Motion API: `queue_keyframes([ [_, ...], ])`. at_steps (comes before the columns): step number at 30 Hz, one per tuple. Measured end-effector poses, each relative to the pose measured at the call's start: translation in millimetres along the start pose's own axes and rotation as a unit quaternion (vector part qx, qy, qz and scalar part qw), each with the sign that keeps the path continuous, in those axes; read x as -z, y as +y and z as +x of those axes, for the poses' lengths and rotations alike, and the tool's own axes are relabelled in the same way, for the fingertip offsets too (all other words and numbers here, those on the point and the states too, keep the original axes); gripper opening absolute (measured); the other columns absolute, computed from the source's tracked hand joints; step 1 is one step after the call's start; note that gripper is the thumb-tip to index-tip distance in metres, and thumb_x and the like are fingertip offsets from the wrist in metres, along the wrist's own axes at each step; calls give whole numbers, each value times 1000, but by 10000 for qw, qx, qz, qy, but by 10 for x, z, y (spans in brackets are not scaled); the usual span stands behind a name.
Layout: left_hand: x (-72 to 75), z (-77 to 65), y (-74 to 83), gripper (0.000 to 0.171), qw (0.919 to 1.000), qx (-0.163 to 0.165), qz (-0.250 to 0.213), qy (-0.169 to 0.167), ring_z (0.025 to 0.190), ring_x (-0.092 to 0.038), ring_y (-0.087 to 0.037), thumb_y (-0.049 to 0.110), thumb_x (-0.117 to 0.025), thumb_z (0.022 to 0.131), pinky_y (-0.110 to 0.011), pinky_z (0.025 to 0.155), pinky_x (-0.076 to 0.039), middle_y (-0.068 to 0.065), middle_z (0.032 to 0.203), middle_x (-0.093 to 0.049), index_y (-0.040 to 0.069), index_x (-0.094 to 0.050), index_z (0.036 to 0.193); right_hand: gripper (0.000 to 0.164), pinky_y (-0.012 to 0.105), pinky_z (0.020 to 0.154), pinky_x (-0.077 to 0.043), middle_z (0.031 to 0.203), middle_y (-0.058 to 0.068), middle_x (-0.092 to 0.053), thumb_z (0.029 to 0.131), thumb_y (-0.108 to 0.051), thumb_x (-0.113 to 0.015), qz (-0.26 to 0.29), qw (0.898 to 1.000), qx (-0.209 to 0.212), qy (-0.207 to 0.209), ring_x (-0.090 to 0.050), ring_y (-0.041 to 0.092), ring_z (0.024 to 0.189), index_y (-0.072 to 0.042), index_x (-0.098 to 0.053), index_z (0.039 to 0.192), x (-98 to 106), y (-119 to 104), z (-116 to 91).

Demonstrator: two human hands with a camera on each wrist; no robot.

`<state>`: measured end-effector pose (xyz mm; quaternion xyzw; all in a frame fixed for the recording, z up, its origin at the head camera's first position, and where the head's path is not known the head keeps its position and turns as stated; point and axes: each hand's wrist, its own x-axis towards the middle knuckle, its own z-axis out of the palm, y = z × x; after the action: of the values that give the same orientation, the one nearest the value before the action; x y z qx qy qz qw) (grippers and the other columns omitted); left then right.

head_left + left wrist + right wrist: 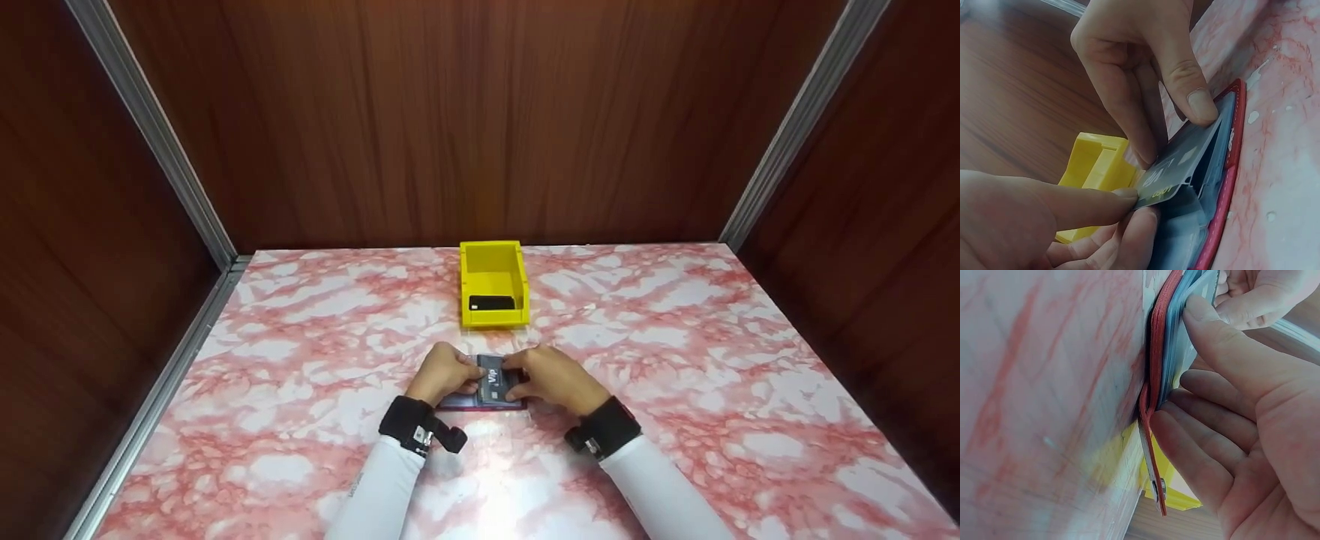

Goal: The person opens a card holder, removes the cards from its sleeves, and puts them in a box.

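A dark grey card [492,379] with "Vip" lettering lies over an open red card holder [1236,132] that has clear plastic sleeves [1176,236]. With thumb and finger, my left hand [442,373] pinches the card at its left edge, seen closely in the left wrist view. Across from it, my right hand [556,379] holds the card between thumb and index finger at its opposite edges. The right wrist view shows its other fingers beside the stacked sleeves and the holder's red cover [1159,334]. Part of the card sits at a sleeve's opening; how far in it is cannot be told.
Beyond the hands stands a yellow bin [495,319] with a black object [491,303] inside. A strap with a metal snap [1161,486] sticks out from the holder. Brown panels [480,120] enclose the red-and-white marbled table [300,375] at the back and sides.
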<state>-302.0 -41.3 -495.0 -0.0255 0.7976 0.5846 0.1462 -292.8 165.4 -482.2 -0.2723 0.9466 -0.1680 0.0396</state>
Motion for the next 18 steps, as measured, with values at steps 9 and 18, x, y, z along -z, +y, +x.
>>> queue_keyframes([
  [9, 11, 16, -10, 17, 9999, 97, 11, -66, 55, -63, -7, 4, -75, 88, -18, 56, -57, -10, 86, -66, -8, -69, 98, 44, 32, 78, -54, 104, 1, -76, 79, -34, -86, -48, 10000, 17, 55, -62, 14, 82, -16, -75, 118, -20, 23, 8],
  [18, 48, 36, -29, 19, 9994, 104, -208, -259, 58, -64, -8, 3, -73, 89, -19, 58, -58, -10, 90, -65, -9, -70, 104, 43, 32, 79, -54, 104, 1, -76, 80, -34, -85, 60, 10000, -25, 30, -61, 14, 82, -17, -75, 118, -12, 23, 6],
])
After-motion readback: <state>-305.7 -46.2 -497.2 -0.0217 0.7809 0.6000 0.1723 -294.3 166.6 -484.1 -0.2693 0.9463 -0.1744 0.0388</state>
